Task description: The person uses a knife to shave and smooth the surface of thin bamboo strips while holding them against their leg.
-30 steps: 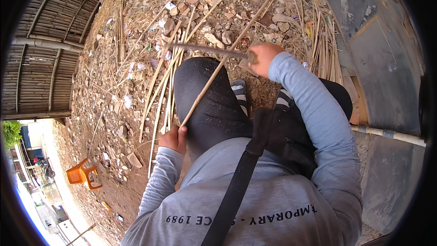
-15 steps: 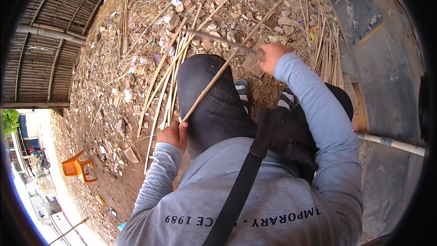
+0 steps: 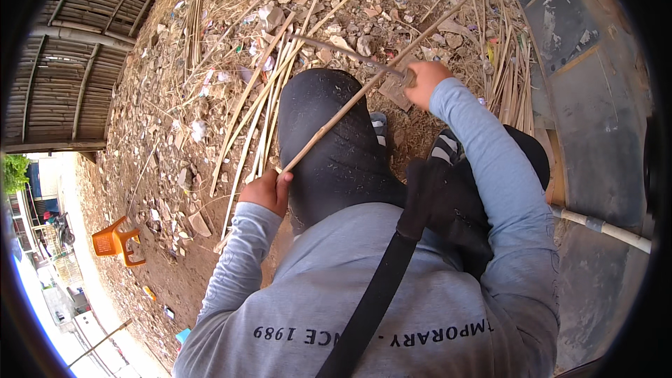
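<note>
A long, thin bamboo stick (image 3: 329,124) slants across my right thigh-high lap area, from beside my left hip out to the far right. My left hand (image 3: 268,190) is closed round its near end. Farther out, my right hand (image 3: 425,82) grips the short handle of a long, narrow-bladed knife (image 3: 350,54). The blade points left and crosses the stick near the handle; whether they touch I cannot tell. Several pale bamboo strips (image 3: 260,108) lie on the ground left of my knee, partly under the blade's tip.
More split strips (image 3: 514,87) lie at the right beside dark panels (image 3: 595,105). Stones and scraps litter the ground (image 3: 171,189). An orange plastic chair (image 3: 115,240) lies at the left, near a bamboo-slat wall (image 3: 59,91). A pale pole (image 3: 605,229) sticks out at the right.
The knife, stick and both hands keep nearly the same arrangement. My view has shifted a little, and my right hand appears slightly farther right.
</note>
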`<action>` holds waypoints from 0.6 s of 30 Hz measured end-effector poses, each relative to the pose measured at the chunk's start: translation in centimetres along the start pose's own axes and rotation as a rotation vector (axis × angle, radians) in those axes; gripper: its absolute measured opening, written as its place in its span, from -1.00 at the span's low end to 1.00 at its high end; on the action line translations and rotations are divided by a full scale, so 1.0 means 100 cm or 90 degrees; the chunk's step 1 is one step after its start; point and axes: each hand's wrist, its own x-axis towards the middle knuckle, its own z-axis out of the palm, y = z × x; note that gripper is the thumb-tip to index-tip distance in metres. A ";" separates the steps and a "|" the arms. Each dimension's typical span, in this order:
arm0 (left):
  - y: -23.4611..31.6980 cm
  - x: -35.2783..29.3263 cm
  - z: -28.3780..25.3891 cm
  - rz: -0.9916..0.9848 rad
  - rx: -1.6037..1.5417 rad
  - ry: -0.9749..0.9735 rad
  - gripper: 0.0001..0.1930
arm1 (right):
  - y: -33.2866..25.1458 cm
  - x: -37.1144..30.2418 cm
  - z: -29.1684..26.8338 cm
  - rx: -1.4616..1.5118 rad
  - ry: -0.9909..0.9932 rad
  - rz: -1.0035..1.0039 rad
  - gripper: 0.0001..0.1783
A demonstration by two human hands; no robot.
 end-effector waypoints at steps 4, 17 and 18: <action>0.000 -0.001 0.004 0.000 0.003 0.008 -0.51 | -0.001 -0.001 0.006 -0.002 0.048 0.022 -0.56; 0.000 -0.004 0.003 -0.018 0.038 0.011 -0.51 | -0.001 -0.008 0.005 -0.071 0.076 -0.030 -0.59; 0.002 -0.005 0.003 -0.006 0.041 0.028 -0.52 | 0.005 -0.005 -0.001 -0.054 0.036 0.003 -0.57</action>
